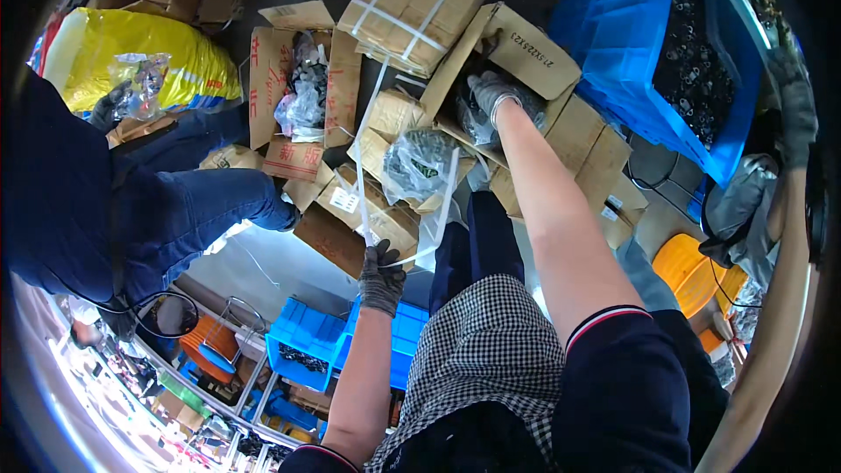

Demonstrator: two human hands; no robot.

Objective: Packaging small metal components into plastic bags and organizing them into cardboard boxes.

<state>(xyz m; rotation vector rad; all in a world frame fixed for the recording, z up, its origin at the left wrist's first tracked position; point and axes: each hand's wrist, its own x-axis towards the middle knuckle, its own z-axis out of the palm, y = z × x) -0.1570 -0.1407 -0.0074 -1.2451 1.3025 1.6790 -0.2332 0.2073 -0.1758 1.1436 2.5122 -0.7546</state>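
My left hand, in a dark grey glove, is closed around a white packing strap that runs up toward the boxes and loops to the right. My right hand, gloved in grey, reaches inside an open cardboard box. It touches a plastic bag of dark contents there; how its fingers are bent is hard to see. Between my two hands, another plastic bag with dark contents lies on top of cardboard boxes.
A strapped carton and an open box of plastic bags stand at the back. On the right is a blue crate of small dark parts. A co-worker's gloved hand is near a yellow sack; another person's gloved hand is far right.
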